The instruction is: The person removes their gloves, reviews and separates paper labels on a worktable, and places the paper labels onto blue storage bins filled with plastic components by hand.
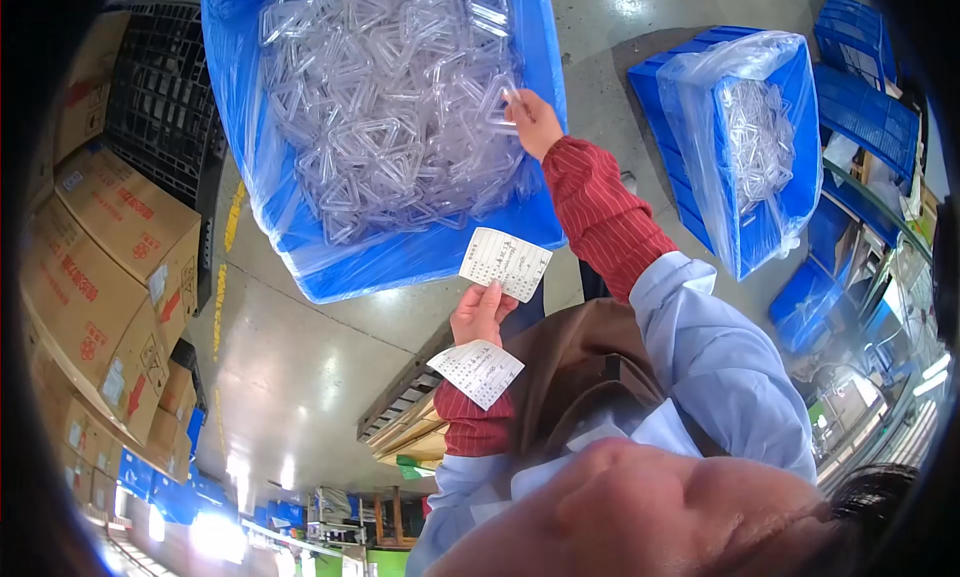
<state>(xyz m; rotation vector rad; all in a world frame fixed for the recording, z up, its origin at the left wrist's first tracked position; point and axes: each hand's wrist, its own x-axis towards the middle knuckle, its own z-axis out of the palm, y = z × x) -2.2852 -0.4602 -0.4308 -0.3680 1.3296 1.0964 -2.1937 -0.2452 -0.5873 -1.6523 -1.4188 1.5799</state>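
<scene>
My right hand (537, 123) reaches over the right side of a large blue bin (550, 47) lined with clear plastic film. Its thumb and fingers pinch a clear plastic triangle (494, 105). Many similar transparent triangular pieces (370, 107) fill the bin in a loose heap. By the bin's near edge, my left hand (478, 317) is closed on a paper slip (507, 263) with printing and handwriting. A second paper slip (476, 371) lies across my left wrist; whether the fingers also hold it cannot be seen.
Another film-lined blue bin (680, 147) with clear pieces stands on the right. Stacked cardboard boxes (110, 267) and a black plastic pallet (165, 87) are on the left. Wooden boards (410, 432) lie below the bin. More blue crates (865, 107) are at far right.
</scene>
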